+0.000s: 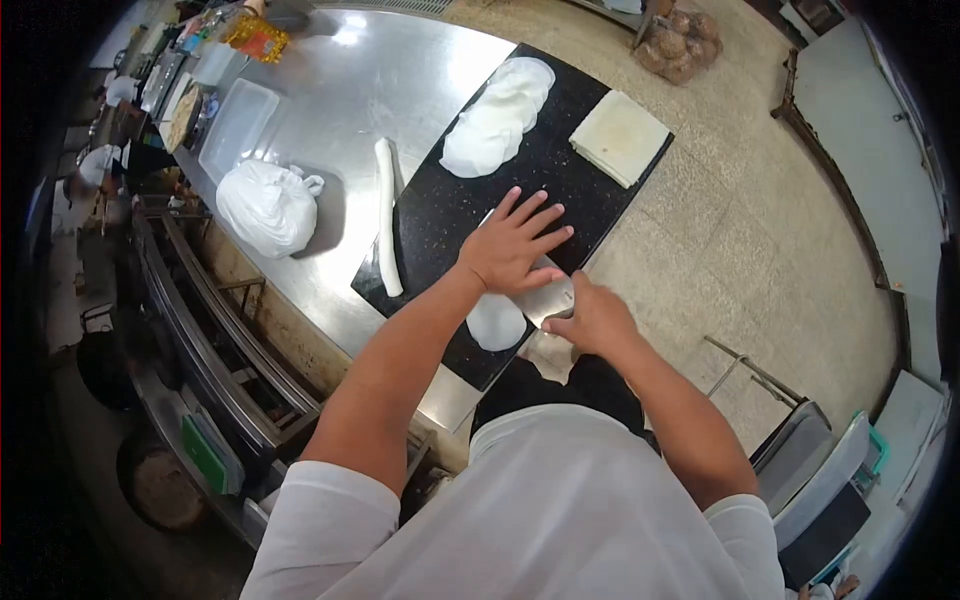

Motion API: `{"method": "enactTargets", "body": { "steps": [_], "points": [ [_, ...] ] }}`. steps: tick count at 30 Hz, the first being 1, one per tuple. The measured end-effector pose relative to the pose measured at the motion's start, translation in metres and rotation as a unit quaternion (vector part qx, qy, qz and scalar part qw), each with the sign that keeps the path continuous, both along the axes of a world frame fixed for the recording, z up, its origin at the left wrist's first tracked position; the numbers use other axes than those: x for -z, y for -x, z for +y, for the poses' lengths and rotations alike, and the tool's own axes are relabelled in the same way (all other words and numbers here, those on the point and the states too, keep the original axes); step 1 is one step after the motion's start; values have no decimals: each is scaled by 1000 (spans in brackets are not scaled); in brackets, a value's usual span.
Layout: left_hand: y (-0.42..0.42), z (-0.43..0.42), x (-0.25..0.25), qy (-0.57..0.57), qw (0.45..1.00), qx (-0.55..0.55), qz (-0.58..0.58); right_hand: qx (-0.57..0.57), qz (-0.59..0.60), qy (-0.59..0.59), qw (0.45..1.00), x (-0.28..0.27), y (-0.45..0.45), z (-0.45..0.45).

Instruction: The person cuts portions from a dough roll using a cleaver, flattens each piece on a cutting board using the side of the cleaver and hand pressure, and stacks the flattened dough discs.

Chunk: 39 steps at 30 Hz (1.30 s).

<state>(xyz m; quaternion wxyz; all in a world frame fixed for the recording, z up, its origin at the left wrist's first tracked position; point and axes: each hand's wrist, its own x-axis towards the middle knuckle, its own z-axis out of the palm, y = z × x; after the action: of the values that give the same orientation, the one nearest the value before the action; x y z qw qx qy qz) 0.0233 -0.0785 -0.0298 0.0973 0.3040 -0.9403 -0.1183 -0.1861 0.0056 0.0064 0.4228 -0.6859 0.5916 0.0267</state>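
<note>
My left hand point(513, 245) lies flat with its fingers spread, over the wide metal blade of a cleaver point(549, 300). Most of the blade is hidden under this hand, and so is whatever lies beneath it. My right hand point(598, 318) is closed at the cleaver's near end, where the handle is covered by my fingers. Just below my left wrist a thin round dough sheet point(497, 322) rests on the black board point(430, 225). Farther up the board, several white dough rounds point(500, 115) overlap in a row. A long dough rope point(386, 215) lies along the board's left edge.
A stack of square pale sheets point(622, 137) sits at the board's far right corner. On the steel table point(350, 95) are a tied white plastic bag point(267, 208), a clear tray point(240, 125) and an oil bottle point(257, 38). Other people are at the far left.
</note>
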Motion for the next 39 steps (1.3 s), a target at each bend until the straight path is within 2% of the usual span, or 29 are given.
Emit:
{"method": "enactTargets", "body": {
  "steps": [3, 4, 6, 7, 9, 10, 12, 13, 16, 18, 20, 21, 22, 24, 27, 31, 33, 34, 36, 37, 39],
  "points": [
    [0, 54, 9, -38, 999, 7, 17, 3, -60, -51, 997, 19, 13, 65],
    [4, 80, 10, -49, 998, 2, 42, 6, -56, -109, 993, 17, 23, 84],
    [29, 94, 10, -69, 995, 50, 53, 52, -57, -119, 990, 19, 35, 103],
    [37, 83, 13, -41, 997, 48, 41, 57, -53, -134, 988, 7, 36, 89],
    [46, 56, 6, -20, 999, 26, 17, 43, 20, -102, 994, -6, 42, 52],
    [46, 50, 6, -13, 999, 33, 20, 51, 22, -95, 994, -4, 44, 38],
    [40, 27, 2, 10, 999, -29, 20, -21, 31, -50, 998, -7, 44, 4],
    [35, 17, 0, 6, 1000, -27, 15, -22, 27, -35, 999, -10, 40, -2],
    [20, 16, 1, 0, 998, -62, 34, -13, 1, -17, 1000, -3, 26, 10],
    [7, 55, 0, -23, 998, -56, 17, 25, -79, -69, 994, 7, 21, 53],
    [-2, 96, 3, -67, 998, -1, -21, 11, -119, -42, 992, 42, 23, 101],
    [5, 100, 5, -79, 996, 11, 29, 12, -98, -84, 992, 41, 22, 102],
    [12, 89, 7, -89, 995, 15, 33, 16, -94, -94, 991, 33, 21, 92],
    [24, 53, 11, -15, 1000, 19, -4, 75, -3, -84, 994, 12, 21, 59],
    [29, 8, 10, 38, 999, 17, 18, 51, -9, -70, 996, -5, 28, 4],
    [15, 3, -5, 26, 999, 2, 32, 52, 13, -5, 999, 0, 10, 15],
    [-1, 39, -5, -16, 1000, 14, 7, 118, -130, -55, 983, 13, 0, 70],
    [-10, 65, 7, -30, 999, 30, -12, 85, -138, -62, 985, 42, 2, 98],
    [-11, 90, 13, -86, 990, 89, 74, 93, -67, -91, 989, 19, -4, 109],
    [-3, 80, 13, -96, 988, 93, 78, 116, -30, -62, 991, 22, -6, 109],
    [16, 51, 17, 29, 994, 86, 57, 113, -1, -57, 992, 14, 5, 84]
  ]
}}
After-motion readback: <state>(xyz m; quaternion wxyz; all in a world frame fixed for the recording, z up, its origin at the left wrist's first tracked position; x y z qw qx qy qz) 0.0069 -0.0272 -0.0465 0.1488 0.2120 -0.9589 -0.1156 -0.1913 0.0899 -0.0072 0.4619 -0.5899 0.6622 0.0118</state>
